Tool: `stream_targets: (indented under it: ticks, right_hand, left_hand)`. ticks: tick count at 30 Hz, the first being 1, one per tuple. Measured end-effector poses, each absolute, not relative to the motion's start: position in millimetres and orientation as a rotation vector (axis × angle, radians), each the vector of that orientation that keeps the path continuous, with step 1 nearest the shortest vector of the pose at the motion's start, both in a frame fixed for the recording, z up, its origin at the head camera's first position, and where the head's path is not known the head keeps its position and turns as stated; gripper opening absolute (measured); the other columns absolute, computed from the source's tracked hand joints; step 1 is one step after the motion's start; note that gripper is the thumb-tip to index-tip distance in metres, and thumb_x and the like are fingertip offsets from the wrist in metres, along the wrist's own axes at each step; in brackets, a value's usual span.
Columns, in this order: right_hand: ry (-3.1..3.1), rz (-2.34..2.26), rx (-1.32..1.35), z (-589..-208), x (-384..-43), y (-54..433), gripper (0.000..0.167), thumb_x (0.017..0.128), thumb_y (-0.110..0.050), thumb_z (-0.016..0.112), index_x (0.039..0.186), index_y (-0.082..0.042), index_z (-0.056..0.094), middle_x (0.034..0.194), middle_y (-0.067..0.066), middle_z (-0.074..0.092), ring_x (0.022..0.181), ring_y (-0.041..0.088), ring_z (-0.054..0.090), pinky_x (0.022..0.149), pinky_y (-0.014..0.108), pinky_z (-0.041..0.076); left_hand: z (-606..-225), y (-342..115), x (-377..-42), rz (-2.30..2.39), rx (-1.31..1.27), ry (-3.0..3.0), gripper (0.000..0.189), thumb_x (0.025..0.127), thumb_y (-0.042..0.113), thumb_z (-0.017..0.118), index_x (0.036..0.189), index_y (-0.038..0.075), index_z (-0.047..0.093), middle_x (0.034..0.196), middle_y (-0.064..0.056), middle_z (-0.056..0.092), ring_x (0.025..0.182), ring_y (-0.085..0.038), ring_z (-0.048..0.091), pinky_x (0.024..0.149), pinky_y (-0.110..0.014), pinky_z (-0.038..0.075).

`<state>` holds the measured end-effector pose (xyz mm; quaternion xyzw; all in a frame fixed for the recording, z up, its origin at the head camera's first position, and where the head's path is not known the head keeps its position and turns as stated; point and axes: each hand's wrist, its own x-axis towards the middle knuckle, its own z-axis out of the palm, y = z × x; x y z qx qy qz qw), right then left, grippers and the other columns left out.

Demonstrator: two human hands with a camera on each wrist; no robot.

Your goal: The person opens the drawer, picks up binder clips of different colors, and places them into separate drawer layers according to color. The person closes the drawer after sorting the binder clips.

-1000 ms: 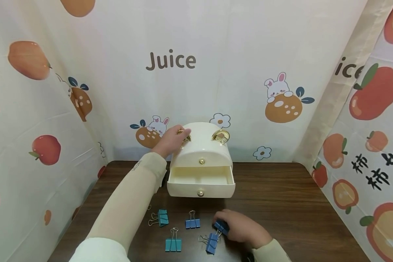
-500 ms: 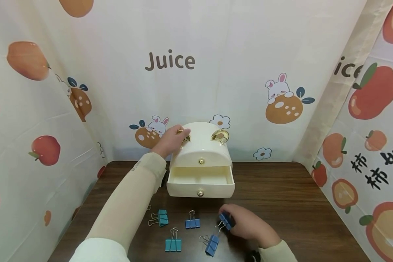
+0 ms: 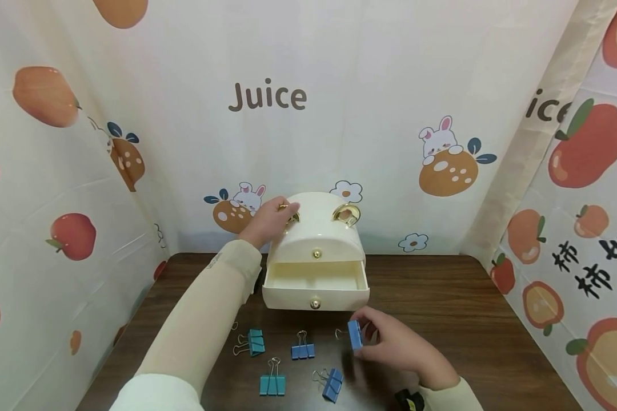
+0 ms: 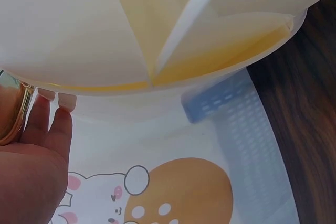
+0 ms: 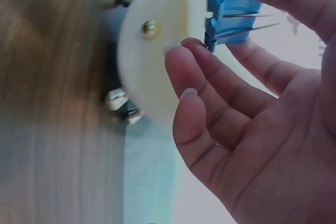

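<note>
A cream drawer box (image 3: 321,231) with gold knobs stands at the back of the table, its lower drawer (image 3: 288,298) pulled out and bare inside. My left hand (image 3: 268,221) grips the gold ring-like handle (image 4: 11,111) on the box's upper left; part of that handle hides behind the fingers. In front of the drawer's right corner, my right hand (image 3: 396,349) pinches a blue binder clip (image 3: 355,335) between thumb and fingertips. The clip's wire arms point left in the head view. Seen from the right wrist, the remaining fingers curl loosely below the clip (image 5: 233,19).
On the dark wooden table (image 3: 442,308) lie more binder clips: a blue one (image 3: 302,350) before the drawer, another blue one (image 3: 332,385) nearer, a teal one (image 3: 272,385) and a second teal one (image 3: 256,342) to the left. Printed curtains (image 3: 339,114) enclose the back and sides.
My right hand has lifted the blue binder clip away from the other blue clip nearby, moving slightly right and toward the drawer, and the clip has turned. My left hand stays on the handle.
</note>
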<state>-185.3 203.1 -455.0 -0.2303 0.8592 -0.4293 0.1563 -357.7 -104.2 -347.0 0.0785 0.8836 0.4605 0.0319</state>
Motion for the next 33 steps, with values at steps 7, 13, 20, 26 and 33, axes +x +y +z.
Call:
stream_targets:
  ticks: [7, 13, 20, 26, 33]
  right_hand:
    - [2.405, -1.391, -0.728, -433, -180, 208, 0.043, 0.092, -0.029, 0.080, 0.126, -0.014, 0.058, 0.102, 0.005, 0.062, 0.093, 0.026, 0.060, 0.075, 0.033, 0.053]
    - [2.448, -1.372, -0.794, -412, -187, 215, 0.044, 0.094, -0.030, 0.078, 0.131, -0.017, 0.057, 0.103, 0.005, 0.062, 0.092, 0.027, 0.060, 0.073, 0.032, 0.053]
    - [2.566, -1.358, -0.782, -392, -197, 211, 0.043, 0.091, -0.032, 0.082, 0.127, -0.021, 0.061, 0.100, 0.002, 0.063, 0.090, 0.028, 0.060, 0.071, 0.032, 0.053]
    - [2.797, -1.322, -0.624, -389, -208, 198, 0.043, 0.089, -0.041, 0.083, 0.121, -0.020, 0.063, 0.096, 0.001, 0.063, 0.084, 0.023, 0.059, 0.066, 0.032, 0.053]
    - [2.910, -1.146, -0.588, -392, -221, 191, 0.045, 0.090, -0.051, 0.077, 0.120, -0.020, 0.064, 0.096, -0.003, 0.062, 0.085, 0.021, 0.057, 0.063, 0.033, 0.051]
  left_hand:
    - [-346, -104, -356, 1.427, 0.244, 2.728, 0.041, 0.105, 0.055, 0.051, 0.105, 0.014, 0.058, 0.104, -0.009, 0.060, 0.103, -0.027, 0.055, 0.088, -0.044, 0.047]
    - [-346, -104, -355, 1.427, 0.239, 2.728, 0.042, 0.105, 0.056, 0.050, 0.106, 0.015, 0.058, 0.103, -0.009, 0.060, 0.101, -0.026, 0.056, 0.087, -0.043, 0.048]
    - [-345, -106, -357, 1.431, 0.234, 2.734, 0.043, 0.104, 0.057, 0.050, 0.105, 0.015, 0.058, 0.101, -0.009, 0.059, 0.100, -0.026, 0.056, 0.085, -0.042, 0.048]
    - [-346, -104, -357, 1.453, 0.242, 2.729, 0.042, 0.104, 0.056, 0.052, 0.105, 0.015, 0.058, 0.103, -0.009, 0.060, 0.102, -0.026, 0.056, 0.087, -0.043, 0.047]
    - [-349, -103, -357, 1.446, 0.250, 2.742, 0.042, 0.104, 0.056, 0.052, 0.105, 0.015, 0.059, 0.107, -0.008, 0.061, 0.105, -0.027, 0.056, 0.090, -0.044, 0.047]
